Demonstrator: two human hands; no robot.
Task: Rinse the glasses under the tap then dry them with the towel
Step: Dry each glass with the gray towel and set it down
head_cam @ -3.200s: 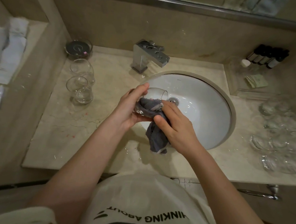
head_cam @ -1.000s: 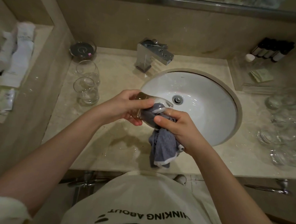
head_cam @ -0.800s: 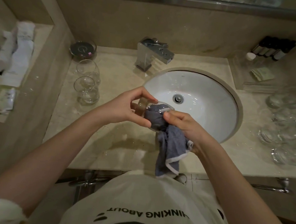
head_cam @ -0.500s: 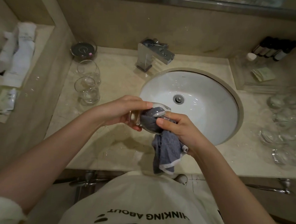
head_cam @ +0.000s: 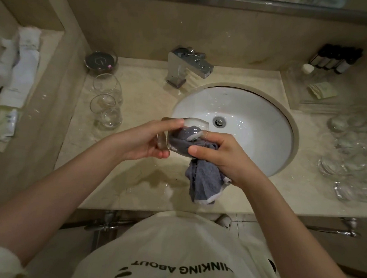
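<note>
My left hand point(head_cam: 142, 140) grips a clear glass point(head_cam: 184, 126) on its side over the front left rim of the white sink point(head_cam: 263, 130). My right hand point(head_cam: 218, 155) holds a grey towel point(head_cam: 203, 182), part of it stuffed into the glass's mouth while the rest hangs down over the counter. Two clear glasses point(head_cam: 105, 105) stand upright on the counter to the left. Several more glasses point(head_cam: 351, 160) sit on the counter at the right, blurred. The chrome tap point(head_cam: 188, 66) stands behind the sink with no water running.
A dark round dish point(head_cam: 100, 60) sits at the back left of the beige counter point(head_cam: 133, 178). White towels and packets point(head_cam: 18, 70) lie on the left ledge. Dark small bottles point(head_cam: 337, 59) and a tray with sachets point(head_cam: 321, 90) are at the back right.
Both hands have kept turning the glass around the towel stuffed inside it, staying in about the same place over the sink's front left rim. The hanging towel end has swung slightly.
</note>
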